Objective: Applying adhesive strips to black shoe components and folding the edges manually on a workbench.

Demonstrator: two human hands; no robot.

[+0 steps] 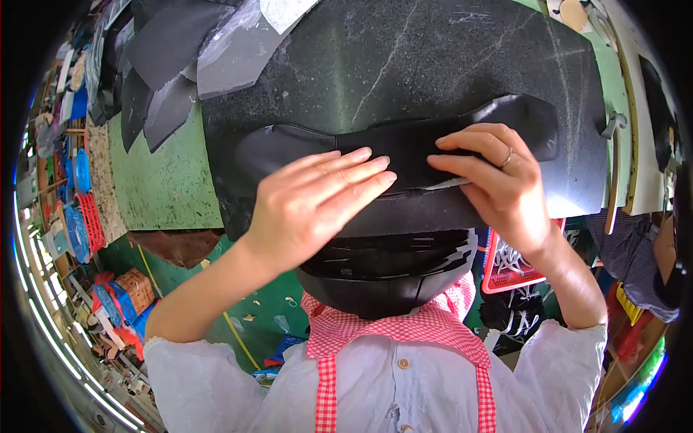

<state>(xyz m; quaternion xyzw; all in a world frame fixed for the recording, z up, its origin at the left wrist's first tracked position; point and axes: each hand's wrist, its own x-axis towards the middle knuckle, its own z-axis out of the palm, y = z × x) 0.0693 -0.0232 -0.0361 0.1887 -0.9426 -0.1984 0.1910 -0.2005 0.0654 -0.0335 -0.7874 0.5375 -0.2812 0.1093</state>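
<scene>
Head view: a long curved black strip (404,148) of leather-like material is seen lying across a large dark slab (433,58), which rests on the green bench (166,180) near its front edge. The left hand (310,206) is laid flat on the left half of the strip, fingers (361,169) straight and pressed together, nothing being gripped. The right hand (505,187) is set on the right half, a ring worn on one finger; its fingers are curled and closed on a thin pale blade-like tool (444,185), tip pointed left toward the left hand's fingertips (what kind of tool it is cannot be told). The two hands are near each other, not touching.

A stack of black cut pieces (390,267) is seen below the slab, at the front edge of the bench, close to the person's chest. More dark cut sheets (173,65) are piled toward the far left corner of the bench. A red basket (505,270) is noted beneath the right wrist, off the bench. A red-checked apron over a white shirt is worn.
</scene>
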